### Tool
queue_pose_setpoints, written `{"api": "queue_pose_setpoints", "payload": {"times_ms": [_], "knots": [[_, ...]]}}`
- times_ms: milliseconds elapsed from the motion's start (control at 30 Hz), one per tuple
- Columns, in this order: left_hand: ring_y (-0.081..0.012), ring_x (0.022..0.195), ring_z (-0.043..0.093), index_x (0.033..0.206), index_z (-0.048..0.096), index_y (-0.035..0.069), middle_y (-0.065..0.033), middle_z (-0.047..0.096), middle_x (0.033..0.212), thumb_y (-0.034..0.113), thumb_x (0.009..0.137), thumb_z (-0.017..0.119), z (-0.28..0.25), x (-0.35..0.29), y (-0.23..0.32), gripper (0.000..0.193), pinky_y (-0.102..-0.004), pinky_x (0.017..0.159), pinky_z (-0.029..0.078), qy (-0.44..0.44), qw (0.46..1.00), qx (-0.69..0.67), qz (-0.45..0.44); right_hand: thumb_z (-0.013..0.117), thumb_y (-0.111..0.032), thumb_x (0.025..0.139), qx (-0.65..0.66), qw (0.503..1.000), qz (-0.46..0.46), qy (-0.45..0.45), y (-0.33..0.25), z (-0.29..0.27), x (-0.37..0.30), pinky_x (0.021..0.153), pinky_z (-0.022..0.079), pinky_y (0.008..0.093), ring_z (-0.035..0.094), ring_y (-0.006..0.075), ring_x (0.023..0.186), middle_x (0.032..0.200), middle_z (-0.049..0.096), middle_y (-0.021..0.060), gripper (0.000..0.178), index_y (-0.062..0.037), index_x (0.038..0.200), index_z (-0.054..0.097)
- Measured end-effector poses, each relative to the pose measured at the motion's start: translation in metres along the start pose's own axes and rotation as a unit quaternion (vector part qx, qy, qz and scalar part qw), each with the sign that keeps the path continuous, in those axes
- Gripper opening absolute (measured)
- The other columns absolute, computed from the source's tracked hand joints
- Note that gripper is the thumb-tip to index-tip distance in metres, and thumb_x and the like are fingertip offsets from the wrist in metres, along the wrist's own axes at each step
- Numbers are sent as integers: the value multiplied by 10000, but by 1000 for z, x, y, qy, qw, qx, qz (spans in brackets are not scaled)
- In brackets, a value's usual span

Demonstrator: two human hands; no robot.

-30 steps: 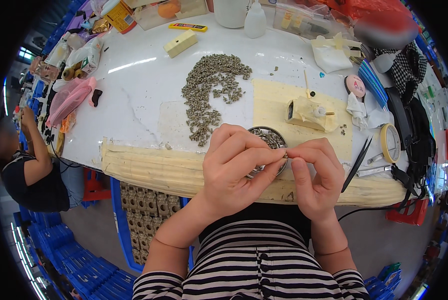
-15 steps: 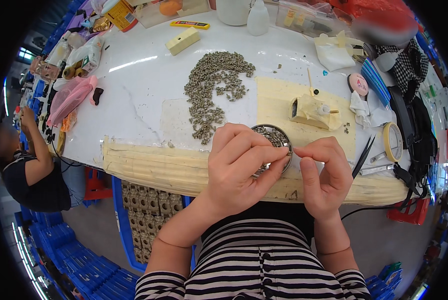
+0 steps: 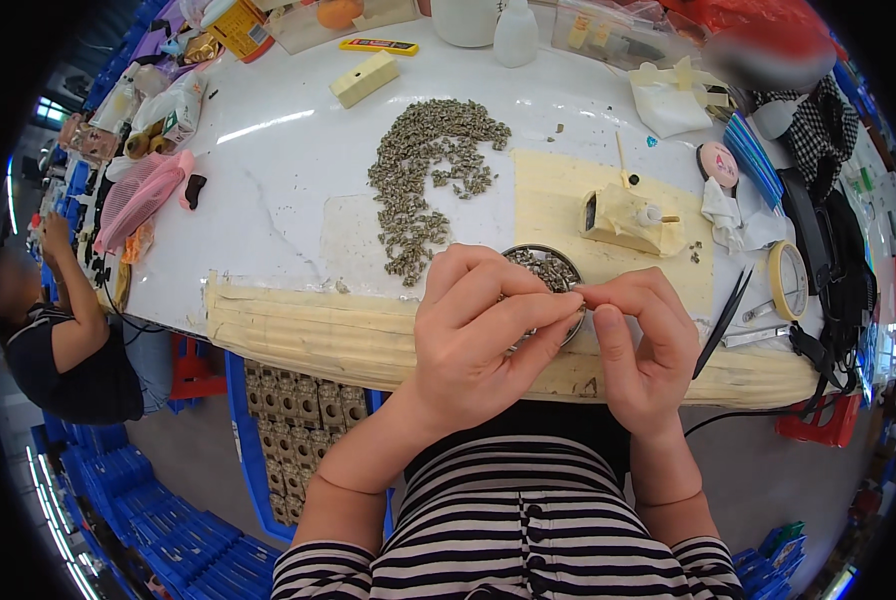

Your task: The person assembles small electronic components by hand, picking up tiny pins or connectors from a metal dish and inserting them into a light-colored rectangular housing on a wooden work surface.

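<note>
A: Quick, where's the part rel. to the hands?
B: Looks like a tiny metal part (image 3: 581,306) at the thumb/index tips of the L hand (image 3: 488,330), mostly hidden. Pinch closed there, AFAICT.
A: And the R hand (image 3: 650,345)?
B: Just right of it. R index tip's up against the L fingertips, R thumb apart & a bit nearer the body. Can't tell if R grips anything.
A: So which one's nearer?
B: Basically a tie, b/c the part sits btwn them, but I'd say L has the hold. From R it lies left, right at the index tip. That tip-to-tip contact is the relation that matters, IMO.
A: Long axis?
B: Can't tell, too small.
A: Spare parts?
B: Round dish (image 3: 575,265) w/ small metal pieces (image 3: 546,264), just beyond the L fingertips & partly covered by that hand. Bigger pile (image 3: 408,160) farther out, ahead & a bit left of L.
A: Tweezers?
B: Black tweezers (image 3: 725,322) just right of R, long axis slanting away from the body & rightward, prongs at the far end. R's clearly nearer to those.
</note>
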State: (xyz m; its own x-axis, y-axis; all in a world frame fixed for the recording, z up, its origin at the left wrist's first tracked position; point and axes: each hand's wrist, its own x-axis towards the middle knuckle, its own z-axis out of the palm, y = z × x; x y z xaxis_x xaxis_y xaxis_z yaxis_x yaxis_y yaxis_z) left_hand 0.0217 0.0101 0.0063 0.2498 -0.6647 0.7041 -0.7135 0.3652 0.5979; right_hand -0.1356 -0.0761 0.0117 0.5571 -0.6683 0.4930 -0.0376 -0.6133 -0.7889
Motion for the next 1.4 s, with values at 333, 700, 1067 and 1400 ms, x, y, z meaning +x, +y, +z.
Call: {"api": "queue_pose_setpoints", "payload": {"times_ms": [333,700,1067,1400], "knots": [[-205,773,562,906,758,68,-32,667,829,0,709,837,-3,1,-1,223,-316,704,434,11,1000,1,-1,753,-20,820,7,999,-42,1,-2,-3,-2,649,468,277,599,189,736,845,673,91,217,-4,1036,771],[-191,803,550,937,777,111,-6,672,852,23,696,846,-4,2,-1,266,-308,721,426,-24,1000,-7,6,734,-21,853,60,998,18,-27,1,-2,-1,696,489,300,610,215,769,867,675,106,109,20,954,727],[-213,862,548,973,796,166,28,657,886,98,684,844,-3,-4,-1,301,-327,769,427,-22,1000,-3,-11,711,-25,876,62,997,30,-20,-1,-3,-1,709,487,287,617,203,786,872,680,104,57,16,915,716],[-217,894,550,966,804,198,32,656,920,125,688,847,-7,-3,1,291,-335,789,429,-37,999,-17,0,697,-55,904,147,984,76,-61,-1,-7,-3,723,475,285,603,193,785,858,670,95,78,21,886,688]]}}
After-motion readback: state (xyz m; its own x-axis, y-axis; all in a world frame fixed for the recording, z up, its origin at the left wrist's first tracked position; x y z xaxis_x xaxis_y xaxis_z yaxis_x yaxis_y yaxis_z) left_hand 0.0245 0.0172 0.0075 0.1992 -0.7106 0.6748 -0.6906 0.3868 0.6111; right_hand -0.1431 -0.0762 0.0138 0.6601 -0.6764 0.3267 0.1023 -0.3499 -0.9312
